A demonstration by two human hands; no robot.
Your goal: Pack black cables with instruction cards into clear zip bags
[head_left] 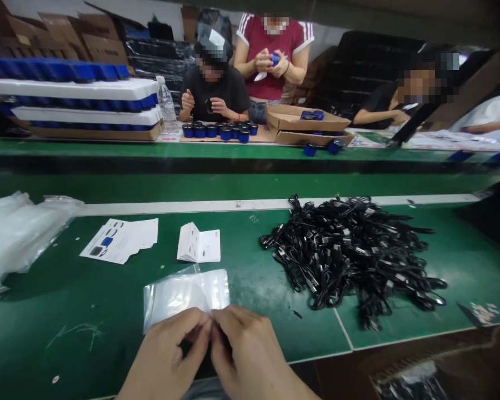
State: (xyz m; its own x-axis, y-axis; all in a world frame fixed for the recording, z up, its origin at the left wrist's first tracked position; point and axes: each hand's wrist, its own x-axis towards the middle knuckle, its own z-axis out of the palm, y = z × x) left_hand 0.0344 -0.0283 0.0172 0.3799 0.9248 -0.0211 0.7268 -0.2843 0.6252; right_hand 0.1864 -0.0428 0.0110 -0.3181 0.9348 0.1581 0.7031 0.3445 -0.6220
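My left hand (170, 347) and my right hand (248, 347) meet at the near side of the green table, thumbs and forefingers pinched together. A clear plastic bag seems to be between the fingertips, mostly hidden by the hands; some clear plastic also shows below them. Just beyond the fingers lies a small stack of clear zip bags (179, 297). Behind that stands a bundle of folded white leaflets (208, 246), partly fanned open. To its left are printed cards (129, 239) with pictures of a blue and black device.
A large heap of black USB cables (337, 250) lies to the right. Plastic bags (20, 239) are piled at the left edge. On the far bench are trays of blue items (87, 89), a bottle (165, 100) and cardboard boxes (304, 119). Several co-workers are across the bench.
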